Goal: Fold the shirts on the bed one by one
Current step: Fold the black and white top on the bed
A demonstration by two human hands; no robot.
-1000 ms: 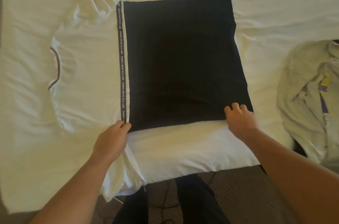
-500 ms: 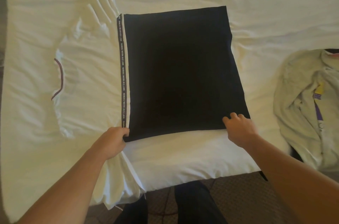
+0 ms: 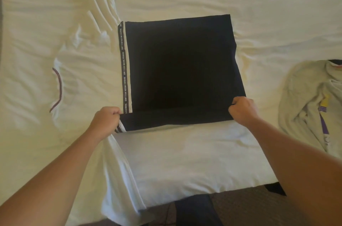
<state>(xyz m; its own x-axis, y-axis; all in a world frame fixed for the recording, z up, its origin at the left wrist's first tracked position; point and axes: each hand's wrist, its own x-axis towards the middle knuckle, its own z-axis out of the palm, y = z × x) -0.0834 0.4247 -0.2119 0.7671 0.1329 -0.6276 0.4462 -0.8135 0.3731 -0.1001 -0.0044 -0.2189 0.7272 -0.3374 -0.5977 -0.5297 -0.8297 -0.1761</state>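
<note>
Down at the near edge of the bed [image 3: 194, 166], the left hand [image 3: 105, 122] pinches the near-left corner of the black shirt [image 3: 181, 70], fingers curled round the cloth, while the right hand [image 3: 242, 112] grips the near-right corner in the same way. Between them the shirt's near edge is lifted and turned over in a narrow fold; the rest lies flat as a dark rectangle in the middle of the bed, a lettered stripe [image 3: 125, 70] running down its left side. A white shirt [image 3: 74, 77] is spread just left of it, and a grey shirt [image 3: 311, 103] lies crumpled well to the right.
</note>
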